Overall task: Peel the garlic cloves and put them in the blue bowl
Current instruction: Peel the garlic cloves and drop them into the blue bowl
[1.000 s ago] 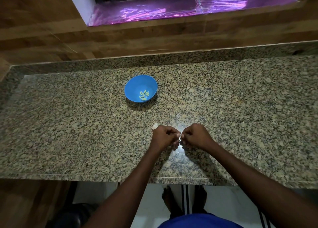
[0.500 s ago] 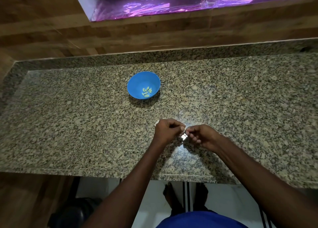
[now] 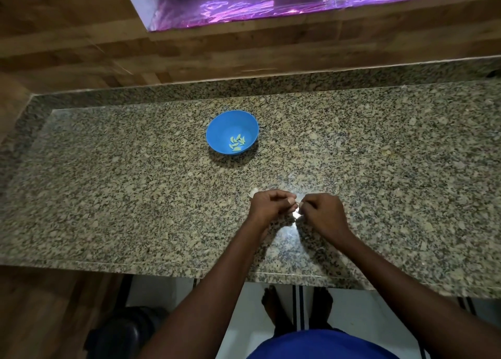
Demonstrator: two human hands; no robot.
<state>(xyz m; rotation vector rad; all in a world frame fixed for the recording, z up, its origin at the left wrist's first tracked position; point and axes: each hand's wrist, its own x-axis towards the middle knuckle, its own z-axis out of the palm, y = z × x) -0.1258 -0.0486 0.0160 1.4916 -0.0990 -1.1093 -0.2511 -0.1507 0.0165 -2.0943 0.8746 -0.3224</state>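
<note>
From the head camera, a speckled granite desk (image 3: 108,196) fills the middle of the frame, polished enough to catch a glare low in the centre. Above centre sits a round, smooth blue bowl (image 3: 219,131); a small heap of pale, curved peeled cloves (image 3: 237,144) lies in its bottom. Lower centre, the left hand (image 3: 268,205) and right hand (image 3: 322,213) meet, fingers curled tight, pinching a small whitish garlic clove (image 3: 297,214) between them just over the desk. A pale scrap of skin (image 3: 252,199) lies beside the left knuckles.
</note>
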